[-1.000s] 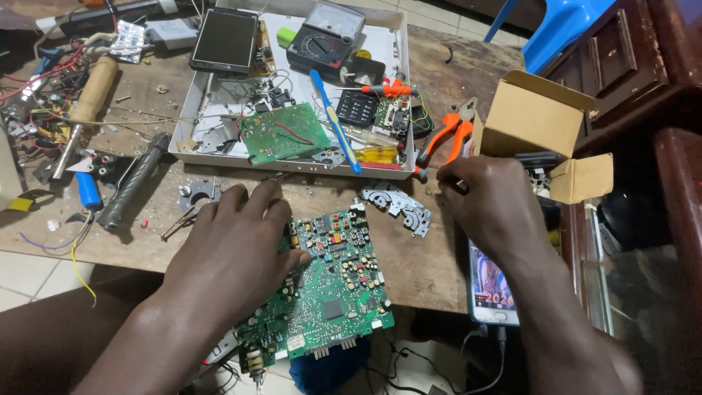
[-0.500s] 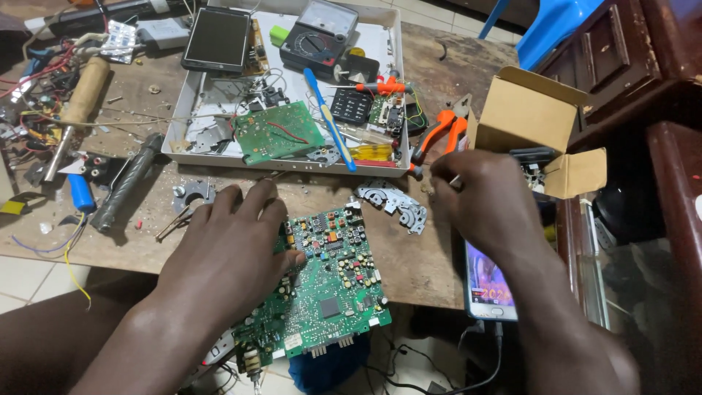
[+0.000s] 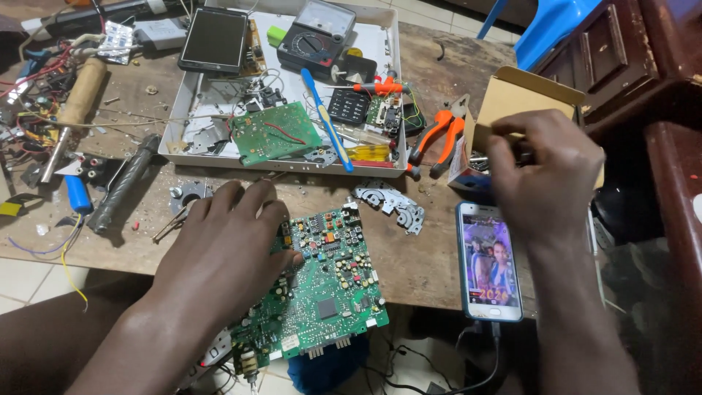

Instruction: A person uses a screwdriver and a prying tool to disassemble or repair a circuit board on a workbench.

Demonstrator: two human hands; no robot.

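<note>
Left hand (image 3: 223,252): fingers spread flat, pressing the green circuit board (image 3: 322,289) at the table's near edge, 6 o'clock.
Right hand (image 3: 545,172): fingers curled together at the open cardboard box (image 3: 523,99), 2 o'clock; what it grips is hidden.
Board: crowded with small components, overhanging the edge.
White tray (image 3: 387,88), 12 o'clock: smaller green board (image 3: 274,132), multimeter (image 3: 314,29), screwdrivers.

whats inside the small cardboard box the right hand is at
The right hand covers most of the cardboard box opening. A few small metal parts show at its left edge, beside the orange pliers. The rest of the inside is hidden by the hand.
</note>
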